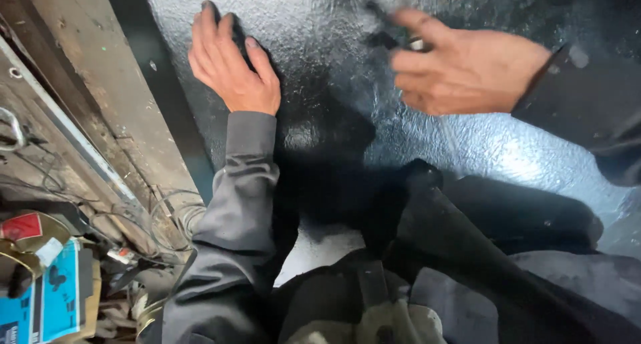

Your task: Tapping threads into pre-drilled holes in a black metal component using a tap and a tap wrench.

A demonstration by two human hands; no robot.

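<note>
In the head view, the left hand point(230, 67) is being pressed flat, fingers spread, on one glossy black textured surface point(320, 64). One small dark tool point(394, 34), blurred, is being gripped by the right hand point(461, 70) just above that surface. The wet-looking coating could be smeared by the resting palm or sleeve.
</note>
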